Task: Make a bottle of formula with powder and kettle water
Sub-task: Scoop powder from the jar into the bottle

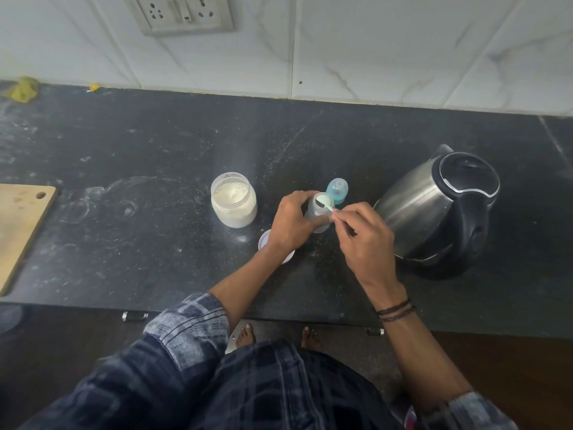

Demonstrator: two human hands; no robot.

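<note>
Baby bottle (pixel 314 214) stands uncapped on the dark surface (pixel 155 150), mouth up, roughly midway between the front edge and the wall.

Nearest the edge: jar lid (pixel 264 240) lying flat, half hidden under the left wrist. Left grip (pixel 290 223) wraps the bottle's body, fingers curled round it. Right grip (pixel 362 240) pinches the handle of a pale green scoop (pixel 325 203), with the bowl at the bottle mouth. Whether any powder is in the bowl, cannot tell.

Left of the bottle, near: open powder jar (pixel 234 201), well filled. Just behind the bottle: blue teat cap (pixel 337 190), upright. Right, near: steel kettle (pixel 434 209), lid down, spout toward the wall.

Risks, as I judge them:
- The bottle mouth is narrow, so a tilted scoop would dust powder over the rim and short the measure.
- The left wrist over the lid could drag it off the edge.
- A hasty reach for the kettle could jog it.
- Hot water poured into a hand-held bottle could scald the fingers.
</note>
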